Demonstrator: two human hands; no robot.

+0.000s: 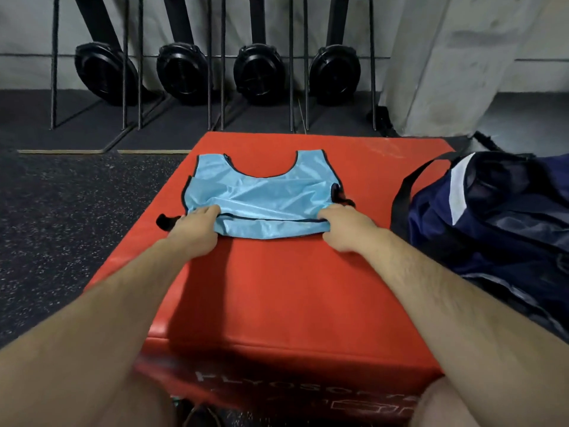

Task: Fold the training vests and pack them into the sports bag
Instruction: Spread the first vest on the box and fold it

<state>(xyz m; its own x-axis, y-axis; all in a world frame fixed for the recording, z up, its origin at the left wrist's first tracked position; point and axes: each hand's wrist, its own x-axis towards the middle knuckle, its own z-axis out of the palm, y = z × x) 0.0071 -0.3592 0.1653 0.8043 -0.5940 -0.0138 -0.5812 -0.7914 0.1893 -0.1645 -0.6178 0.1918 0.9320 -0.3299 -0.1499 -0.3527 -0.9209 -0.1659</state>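
Gripping blue vest (264, 192), both hands, red mat (277, 288)

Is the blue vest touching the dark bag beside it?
Apart. The head view shows a strip of bare red mat between the vest and the bag; the vest lies wholly on the mat.

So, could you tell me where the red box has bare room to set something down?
The red box is bare between the folded edge of the blue vest and the front rim, and in a strip behind the neckline. Crowded: mid-box, where left hand and right hand hold it.
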